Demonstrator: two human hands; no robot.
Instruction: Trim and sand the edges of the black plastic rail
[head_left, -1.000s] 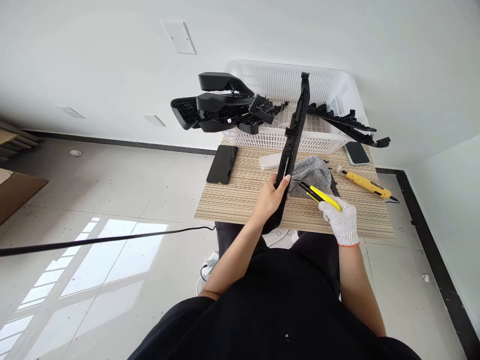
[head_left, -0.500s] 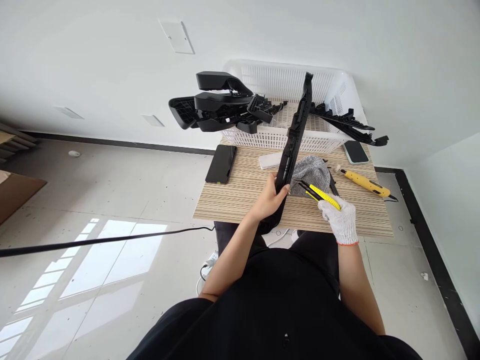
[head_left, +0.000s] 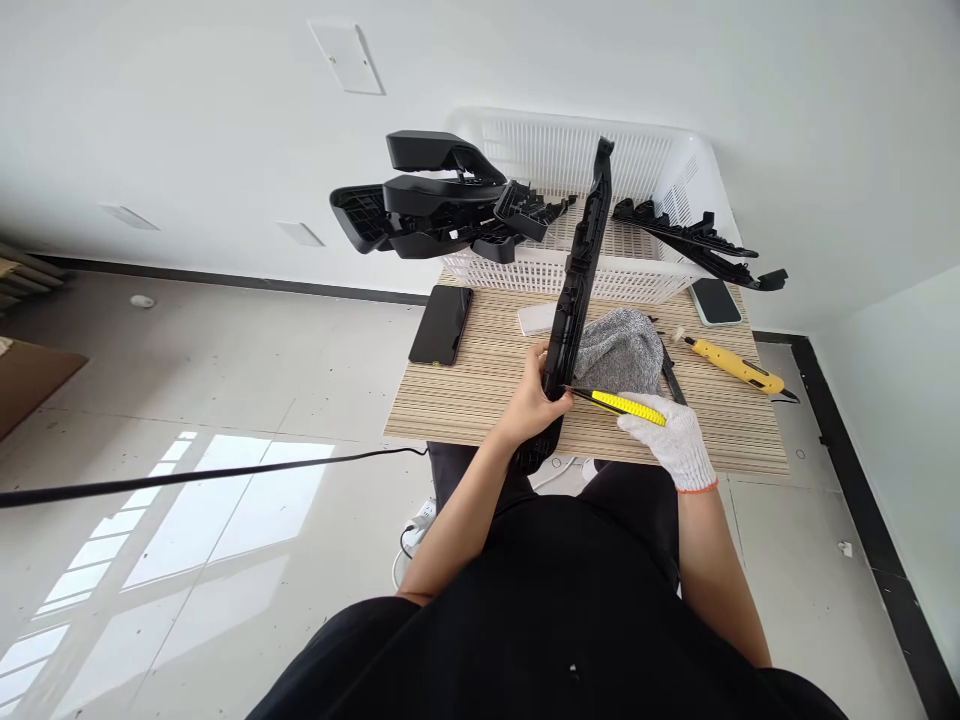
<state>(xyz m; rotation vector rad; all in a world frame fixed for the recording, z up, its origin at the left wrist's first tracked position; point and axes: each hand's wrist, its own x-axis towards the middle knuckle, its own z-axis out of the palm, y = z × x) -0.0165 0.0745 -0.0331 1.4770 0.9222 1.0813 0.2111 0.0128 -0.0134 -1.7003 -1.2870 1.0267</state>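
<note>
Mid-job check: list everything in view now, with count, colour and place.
trim: 1, black, held over the table, far end toward the basket
knife: 1, yellow, tip at the trim
spare knife: 1, yellow, table right
basket: 1, white, table's far side
parts: several, black, in basket, overhanging both ends
cloth: 1, grey, table middle
black phone: 1, black, table left
pale phone: 1, pale-edged, table far right
flat piece: 1, white, before the basket
table: 1, striped wood
cable: 1, black, floor left
left hand: bare, grip shut on trim
right hand: white glove, grip shut on knife
</note>
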